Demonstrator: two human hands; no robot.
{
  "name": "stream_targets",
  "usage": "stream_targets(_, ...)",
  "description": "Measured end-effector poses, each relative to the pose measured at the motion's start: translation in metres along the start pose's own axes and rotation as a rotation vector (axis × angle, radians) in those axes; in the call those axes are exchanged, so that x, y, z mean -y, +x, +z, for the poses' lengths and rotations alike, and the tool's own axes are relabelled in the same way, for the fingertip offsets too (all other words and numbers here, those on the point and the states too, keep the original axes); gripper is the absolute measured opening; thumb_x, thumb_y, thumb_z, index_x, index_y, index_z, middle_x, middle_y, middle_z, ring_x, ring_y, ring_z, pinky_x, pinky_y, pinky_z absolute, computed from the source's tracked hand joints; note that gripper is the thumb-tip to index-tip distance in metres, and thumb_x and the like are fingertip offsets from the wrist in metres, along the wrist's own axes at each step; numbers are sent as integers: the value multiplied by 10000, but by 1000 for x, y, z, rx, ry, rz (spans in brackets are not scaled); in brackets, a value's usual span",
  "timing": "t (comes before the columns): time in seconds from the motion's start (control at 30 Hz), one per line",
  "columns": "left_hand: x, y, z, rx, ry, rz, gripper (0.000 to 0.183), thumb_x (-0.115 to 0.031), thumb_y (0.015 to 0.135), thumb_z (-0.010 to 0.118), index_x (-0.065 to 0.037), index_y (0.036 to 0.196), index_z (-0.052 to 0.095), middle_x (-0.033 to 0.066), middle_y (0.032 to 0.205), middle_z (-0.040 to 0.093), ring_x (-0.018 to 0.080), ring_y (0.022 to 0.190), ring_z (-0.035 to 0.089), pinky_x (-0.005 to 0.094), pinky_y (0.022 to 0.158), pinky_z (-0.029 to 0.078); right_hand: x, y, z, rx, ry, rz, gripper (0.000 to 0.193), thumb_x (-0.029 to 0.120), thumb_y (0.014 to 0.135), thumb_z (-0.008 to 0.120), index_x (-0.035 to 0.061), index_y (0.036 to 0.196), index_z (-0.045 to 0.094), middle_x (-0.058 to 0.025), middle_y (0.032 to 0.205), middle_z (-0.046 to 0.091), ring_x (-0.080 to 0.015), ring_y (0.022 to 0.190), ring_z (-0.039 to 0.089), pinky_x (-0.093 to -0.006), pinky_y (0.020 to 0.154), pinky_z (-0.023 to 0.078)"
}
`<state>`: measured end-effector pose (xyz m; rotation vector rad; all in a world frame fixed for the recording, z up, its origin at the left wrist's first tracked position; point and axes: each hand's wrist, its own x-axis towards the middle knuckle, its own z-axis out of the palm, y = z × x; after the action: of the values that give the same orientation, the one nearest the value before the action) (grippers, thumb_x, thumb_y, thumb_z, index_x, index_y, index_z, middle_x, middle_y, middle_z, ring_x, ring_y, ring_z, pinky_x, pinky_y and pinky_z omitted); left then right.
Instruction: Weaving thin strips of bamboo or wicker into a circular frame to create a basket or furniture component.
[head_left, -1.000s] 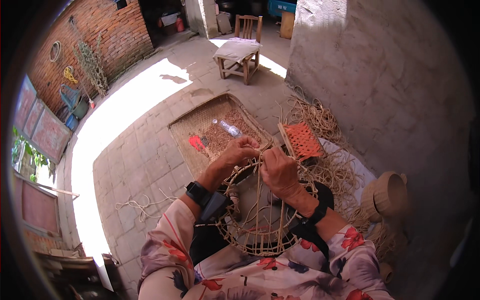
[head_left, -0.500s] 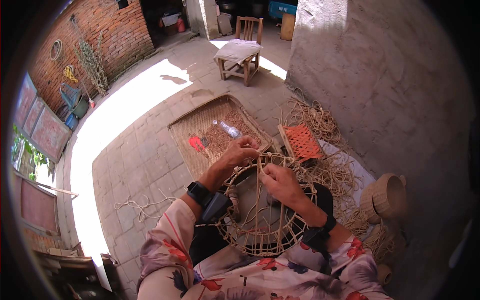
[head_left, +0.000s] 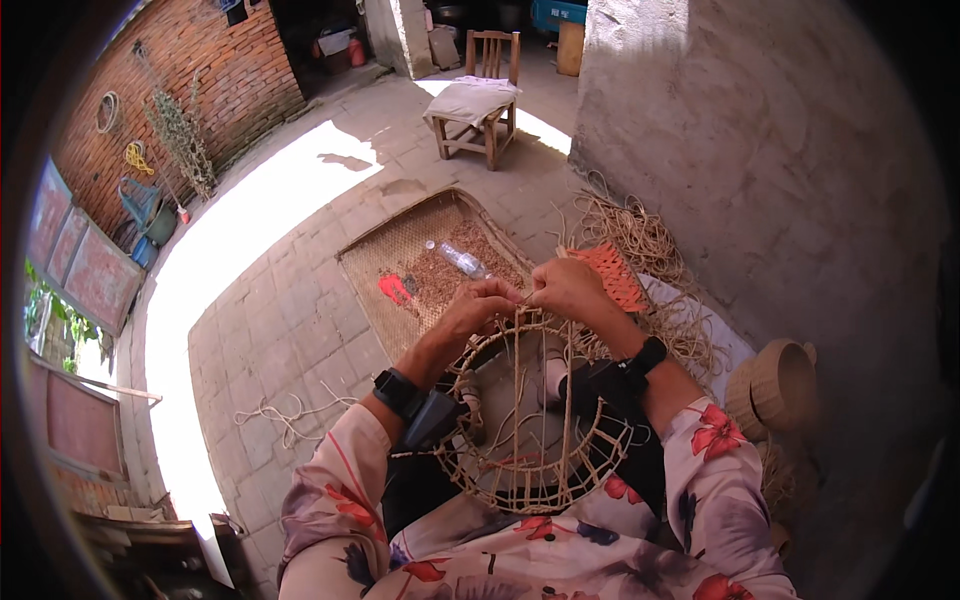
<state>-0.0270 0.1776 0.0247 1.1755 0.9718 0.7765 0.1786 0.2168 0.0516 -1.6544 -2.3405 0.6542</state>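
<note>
Grey paving blocks point(head_left: 270, 290) form the ground, bounded at right by a rough plastered wall point(head_left: 760, 180) and at far left by red brickwork point(head_left: 225, 65). Centred below, over my lap, sits an openwork round frame point(head_left: 497, 492): two pale rings joined by short knotted cord bars, ladder-like, with long taut strands crossing the open middle. At its far rim, the fingertips of my left hand point(head_left: 480, 305) pinch the cord point(head_left: 521, 318). Thumb and forefinger of my right hand point(head_left: 572, 287) press together on it just beside them, the other fingers curled; the exact strand is too small to make out. Beyond my hands lies a shallow woven tray point(head_left: 372, 245), roughly rectangular, bearing brown crumbly matter point(head_left: 435, 280), a clear plastic bottle point(head_left: 463, 261) and a red item point(head_left: 394, 288). To the right are an orange lattice-woven panel point(head_left: 612, 272), partly hidden by my right hand, loose tangled cord point(head_left: 685, 335) and a rounded, tan basket point(head_left: 785, 385). Farther back stands a slatted wooden chair point(head_left: 492, 140), its seat draped with pale cloth point(head_left: 470, 100).
</note>
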Motion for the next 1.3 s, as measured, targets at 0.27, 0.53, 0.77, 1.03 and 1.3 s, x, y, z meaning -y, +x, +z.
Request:
stream_targets(0.27, 8, 0, 9, -141, 438, 219, 207, -221, 917, 652, -40, 995, 717, 63, 772, 717, 114, 719, 671, 273, 652, 502, -37, 15, -2, 230, 434, -35, 208, 232, 688, 792, 68, 788, 713, -109, 744, 688, -194, 691, 658, -342, 649, 491)
stream_targets(0.53, -1, -3, 2, -101, 738, 316, 238, -262, 932, 629, -59, 1017, 718, 94, 856, 714, 197, 792, 686, 345, 721, 534, -271, -106, -114, -480, -232, 464, 120, 179, 785, 612, 78, 810, 672, -161, 839, 706, -370, 799, 681, -467, 676, 512)
stream_targets(0.77, -21, 11, -9, 79, 986, 378, 268, -344, 916, 621, -126, 1026, 730, 94, 925, 726, 244, 839, 696, 366, 745, 537, -335, -258, -102, -9, -62, 794, 401, 307, 706, 801, -18, 916, 694, -206, 886, 709, -369, 824, 696, -467, 705, 534)
stream_targets(1.03, -28, 21, -7, 243, 643, 101, 310, -329, 945, 570, -62, 1013, 712, 41, 841, 710, 111, 740, 640, 270, 623, 506, -131, -167, -34, -361, 322, 105, 280, 181, 835, 714, -8, 1039, 688, -176, 998, 697, -300, 916, 691, -397, 814, 532)
stream_targets(1.3, -20, 33, -15, 319, 561, 111, 347, -336, 940, 492, -60, 1018, 688, 32, 858, 704, 123, 777, 654, 273, 622, 496, -6, -62, -22, -222, 543, -309, 266, 202, 931, 550, -16, 1035, 661, -173, 984, 682, -294, 940, 652, -384, 849, 498)
